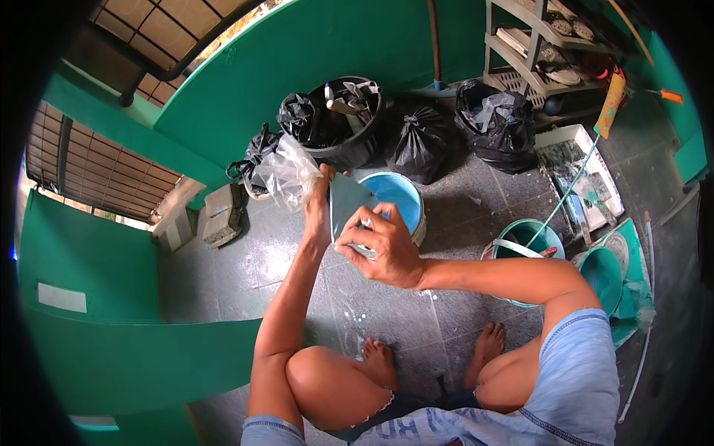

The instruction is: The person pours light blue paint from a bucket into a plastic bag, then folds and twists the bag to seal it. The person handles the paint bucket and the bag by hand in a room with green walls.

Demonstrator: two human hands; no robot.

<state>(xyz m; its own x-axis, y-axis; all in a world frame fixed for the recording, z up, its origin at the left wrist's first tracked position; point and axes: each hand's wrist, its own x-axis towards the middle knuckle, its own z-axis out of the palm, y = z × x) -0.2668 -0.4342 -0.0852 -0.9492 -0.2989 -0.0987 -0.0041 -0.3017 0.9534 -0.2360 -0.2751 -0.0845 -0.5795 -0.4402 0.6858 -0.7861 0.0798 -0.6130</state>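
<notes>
Above the floor, a flat, thin blue-grey piece (348, 202) is held tilted, its pale edge toward the left. My left hand (320, 197) grips its far left side, fingers partly hidden behind it. Curled over the near end is my right hand (387, 249), thumb and forefinger pinched at the lower corner. Just beyond and partly behind both stands a bucket of light blue paint (398, 195). A crumpled clear plastic bag (286, 177) is right beside my left hand; whether they touch I cannot tell.
A black tub (357, 152) and black rubbish bags (420, 145) line the green wall. At right are a green bucket (550, 236), a paint roller (611, 104), a white tray (611, 178) and a shoe rack (532, 59). Grey blocks (223, 215) lie at left.
</notes>
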